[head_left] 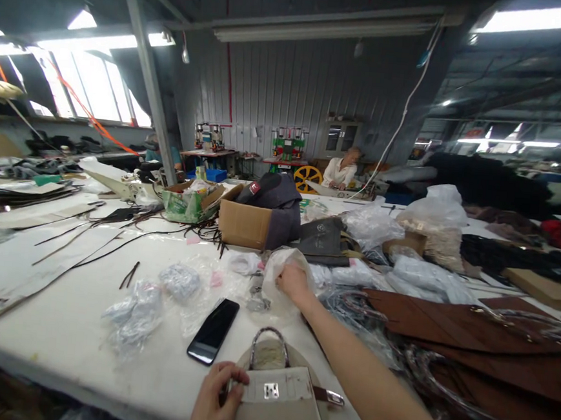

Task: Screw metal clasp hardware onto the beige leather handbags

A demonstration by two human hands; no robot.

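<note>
A light beige handbag point(277, 410) with a metal plate and a wrapped top handle point(271, 332) lies at the table's near edge. My left hand point(221, 393) grips its upper left edge, thumb and fingers bent round it. Farther forward, my right hand point(294, 282) reaches into a clear plastic bag point(276, 300); its fingertips are together, and what they hold is hidden. A strap with a metal end point(328, 396) sticks out at the handbag's right. Left of the handle lies a black phone point(213, 331).
Crumpled clear plastic point(136, 315) lies left of the phone. Behind stand a cardboard box point(244, 225) with dark cloth and a green box point(184, 204). Brown leather bags point(446, 320) cover the right side. A person point(340, 169) sits at the back.
</note>
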